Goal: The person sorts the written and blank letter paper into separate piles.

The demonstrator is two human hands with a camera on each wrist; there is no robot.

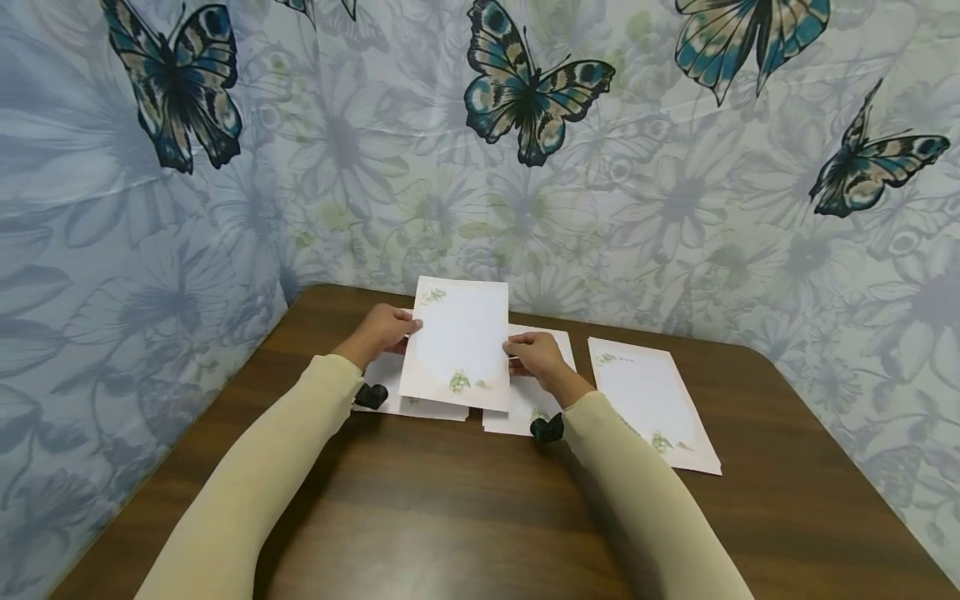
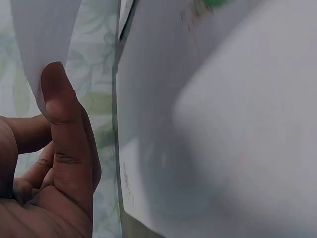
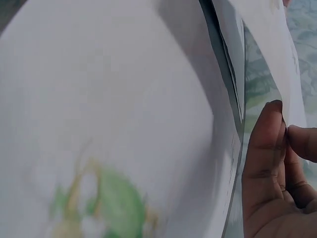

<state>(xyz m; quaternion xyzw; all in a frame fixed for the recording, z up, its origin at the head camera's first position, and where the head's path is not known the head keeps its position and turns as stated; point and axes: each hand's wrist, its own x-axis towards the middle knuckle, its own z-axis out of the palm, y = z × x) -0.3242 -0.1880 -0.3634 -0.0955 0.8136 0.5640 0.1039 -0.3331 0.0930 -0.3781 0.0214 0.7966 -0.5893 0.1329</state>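
Both hands hold up one white sheet of paper point(image 1: 457, 342) printed with small green floral sprigs at its upper left and lower edge. My left hand point(image 1: 384, 331) pinches its left edge between thumb and fingers. At the right edge, my right hand point(image 1: 538, 358) pinches it the same way. Under the left side lies a left paper stack point(image 1: 435, 408), partly covered by the raised sheet. A middle paper stack point(image 1: 502, 423) shows beneath the right hand. In the right wrist view, the raised sheet point(image 3: 270, 54) is between thumb and fingers.
To the right, a third set of similar printed paper point(image 1: 652, 400) lies on the brown wooden table point(image 1: 435, 508). Dark rounded objects point(image 1: 371, 396) show at both wrists. Behind the table hangs a floral cloth with butterflies point(image 1: 532, 92).
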